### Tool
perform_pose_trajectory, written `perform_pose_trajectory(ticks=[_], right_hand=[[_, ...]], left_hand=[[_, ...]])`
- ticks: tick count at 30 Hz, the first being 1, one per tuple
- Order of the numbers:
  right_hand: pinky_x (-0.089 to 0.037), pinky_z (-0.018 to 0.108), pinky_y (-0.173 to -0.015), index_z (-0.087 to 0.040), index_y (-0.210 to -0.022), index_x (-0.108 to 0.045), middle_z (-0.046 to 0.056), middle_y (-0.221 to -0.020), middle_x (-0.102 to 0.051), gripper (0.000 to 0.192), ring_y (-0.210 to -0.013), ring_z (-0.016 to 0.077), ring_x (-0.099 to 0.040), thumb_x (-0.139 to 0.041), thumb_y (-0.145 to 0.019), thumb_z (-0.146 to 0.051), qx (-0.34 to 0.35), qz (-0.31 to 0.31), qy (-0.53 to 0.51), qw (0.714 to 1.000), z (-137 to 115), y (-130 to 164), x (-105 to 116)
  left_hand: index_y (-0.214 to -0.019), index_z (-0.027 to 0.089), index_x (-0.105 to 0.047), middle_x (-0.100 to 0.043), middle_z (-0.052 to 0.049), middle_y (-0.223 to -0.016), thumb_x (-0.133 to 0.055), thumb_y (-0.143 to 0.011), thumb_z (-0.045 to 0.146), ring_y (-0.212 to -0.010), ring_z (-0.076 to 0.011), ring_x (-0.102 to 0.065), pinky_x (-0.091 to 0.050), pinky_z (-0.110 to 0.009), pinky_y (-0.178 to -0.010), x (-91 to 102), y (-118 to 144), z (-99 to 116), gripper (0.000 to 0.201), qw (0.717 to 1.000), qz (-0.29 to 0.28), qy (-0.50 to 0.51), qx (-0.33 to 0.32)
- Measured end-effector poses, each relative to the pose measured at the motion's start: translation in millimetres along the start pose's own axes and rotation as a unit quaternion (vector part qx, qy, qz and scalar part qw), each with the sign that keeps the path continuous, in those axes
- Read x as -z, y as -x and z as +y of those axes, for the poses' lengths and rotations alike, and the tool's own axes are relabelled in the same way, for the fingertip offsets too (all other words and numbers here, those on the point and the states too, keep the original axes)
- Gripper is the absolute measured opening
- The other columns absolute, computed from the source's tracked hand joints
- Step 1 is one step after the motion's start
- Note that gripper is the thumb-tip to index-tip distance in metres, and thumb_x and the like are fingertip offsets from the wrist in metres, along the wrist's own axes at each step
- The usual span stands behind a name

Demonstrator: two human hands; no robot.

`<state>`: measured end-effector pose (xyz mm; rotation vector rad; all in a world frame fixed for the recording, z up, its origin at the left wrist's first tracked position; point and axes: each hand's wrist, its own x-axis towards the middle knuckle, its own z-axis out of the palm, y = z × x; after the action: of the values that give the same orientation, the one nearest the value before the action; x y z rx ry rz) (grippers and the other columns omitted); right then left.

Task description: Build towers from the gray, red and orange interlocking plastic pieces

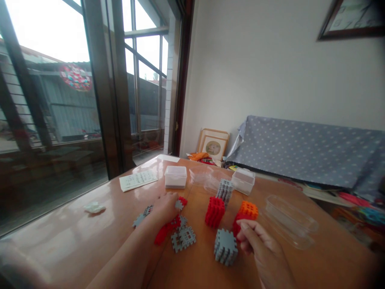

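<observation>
Spreading across the lower view, a glossy brown wooden table carries the pieces and boxes. Beyond its far right side hangs a grey-blue cloth with pale dots. Towards the table's right lies a long, clear plastic container. The right hand is curled, thumb close to forefinger, at the near side of a stack of orange and red notched plastic tiles; whether it grips any of them, I cannot tell. The left hand reaches low over scattered grey and red notched plastic tiles, its fingertips unclear, so I cannot tell whether it grasps one. Farther off sit a pale paper sheet with writing and a translucent lidded plastic box. Just left of the right hand stands a squarish grey tile stack; past it rise a red tile stack and a second grey stack. Smallest, the scattered tiles lie flat on both sides of the left wrist, some overlapping.
</observation>
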<state>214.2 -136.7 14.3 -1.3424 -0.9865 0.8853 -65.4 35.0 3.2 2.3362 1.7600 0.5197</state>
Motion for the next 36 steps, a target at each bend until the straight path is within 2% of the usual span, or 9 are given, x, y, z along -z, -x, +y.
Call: perform_pose_trajectory(ticks=[2, 5, 9, 12, 15, 19, 23, 28, 36], right_hand=[[-0.045, 0.029, -0.064, -0.021, -0.095, -0.073, 0.003, -0.078, -0.066, 0.042, -0.071, 0.0183, -0.056, -0.066, -0.087, -0.062, 0.006, 0.007, -0.004, 1.000, -4, 1, -1], [-0.045, 0.028, -0.063, -0.021, -0.093, -0.073, 0.003, -0.077, -0.065, 0.041, -0.069, 0.0177, -0.056, -0.067, -0.087, -0.061, 0.013, 0.015, -0.009, 1.000, -10, 4, -3], [-0.044, 0.027, -0.063, -0.021, -0.090, -0.072, 0.002, -0.076, -0.064, 0.038, -0.069, 0.0168, -0.055, -0.066, -0.089, -0.059, 0.021, 0.015, -0.007, 1.000, -15, 5, -3], [-0.045, 0.028, -0.064, -0.021, -0.092, -0.072, 0.002, -0.078, -0.064, 0.037, -0.071, 0.0169, -0.055, -0.063, -0.092, -0.057, 0.031, 0.005, 0.001, 1.000, -15, 5, -2], [-0.048, 0.029, -0.071, -0.022, -0.105, -0.070, 0.002, -0.085, -0.064, 0.033, -0.078, 0.0181, -0.058, -0.060, -0.095, -0.052, 0.051, -0.027, 0.033, 0.998, -11, 5, -3], [-0.050, 0.033, -0.082, -0.027, -0.132, -0.063, 0.004, -0.106, -0.064, 0.040, -0.090, 0.0198, -0.061, -0.063, -0.092, -0.036, 0.123, -0.077, 0.135, 0.980, -5, 8, -5], [-0.051, 0.036, -0.093, -0.036, -0.141, -0.055, 0.003, -0.129, -0.059, 0.061, -0.107, 0.0214, -0.061, -0.067, -0.084, -0.021, 0.189, -0.142, 0.238, 0.942, -10, 12, -4], [-0.047, 0.039, -0.104, -0.034, -0.140, -0.055, 0.003, -0.134, -0.056, 0.064, -0.120, 0.0227, -0.057, -0.071, -0.080, -0.018, 0.225, -0.174, 0.299, 0.911, -20, 12, 0], [-0.050, 0.034, -0.096, -0.029, -0.131, -0.062, 0.004, -0.122, -0.061, 0.053, -0.110, 0.0211, -0.061, -0.073, -0.080, -0.020, 0.241, -0.197, 0.318, 0.895, -23, 12, 2]], left_hand=[[-0.100, 0.023, -0.066, -0.069, -0.013, -0.114, -0.068, -0.070, 0.019, -0.112, -0.0378, -0.063, -0.043, -0.044, -0.092, 0.0, -1, 2, 0.030, 1.000, 0.006, 0.001, -0.017], [-0.105, 0.020, -0.065, -0.069, -0.013, -0.112, -0.060, -0.071, 0.010, -0.108, -0.0312, -0.063, -0.045, -0.038, -0.090, -0.2, -5, 3, 0.036, 0.999, 0.028, 0.019, -0.035], [-0.107, 0.020, -0.062, -0.070, -0.006, -0.095, -0.052, -0.078, 0.010, -0.089, -0.0218, -0.066, -0.048, -0.032, -0.077, 1.8, -10, 9, 0.032, 0.983, 0.046, 0.177, -0.022], [-0.104, 0.019, -0.060, -0.068, -0.004, -0.093, -0.056, -0.079, 0.017, -0.081, -0.0181, -0.065, -0.049, -0.029, -0.071, 6.4, -4, 23, 0.026, 0.921, 0.013, 0.388, -0.020], [-0.109, 0.020, -0.057, -0.067, -0.001, -0.088, -0.063, -0.079, 0.022, -0.071, -0.0138, -0.062, -0.046, -0.026, -0.064, 11.4, 9, 44, 0.030, 0.836, -0.086, 0.542, -0.029], [-0.111, 0.019, -0.054, -0.066, 0.001, -0.082, -0.073, -0.078, 0.020, -0.064, -0.0098, -0.057, -0.041, -0.022, -0.061, 12.5, 27, 69, 0.038, 0.760, -0.203, 0.616, -0.047], [-0.112, 0.018, -0.052, -0.067, 0.001, -0.083, -0.076, -0.077, 0.016, -0.068, -0.0095, -0.058, -0.041, -0.021, -0.063, 9.2, 38, 83, 0.042, 0.711, -0.265, 0.649, -0.055], [-0.114, 0.018, -0.051, -0.070, -0.001, -0.087, -0.079, -0.076, 0.015, -0.071, -0.0103, -0.061, -0.042, -0.021, -0.064, 8.0, 43, 89, 0.047, 0.682, -0.299, 0.665, -0.056], [-0.112, 0.018, -0.051, -0.071, -0.001, -0.084, -0.080, -0.076, 0.016, -0.065, -0.0095, -0.061, -0.040, -0.022, -0.062, 8.2, 47, 97, 0.046, 0.665, -0.310, 0.678, -0.043]])
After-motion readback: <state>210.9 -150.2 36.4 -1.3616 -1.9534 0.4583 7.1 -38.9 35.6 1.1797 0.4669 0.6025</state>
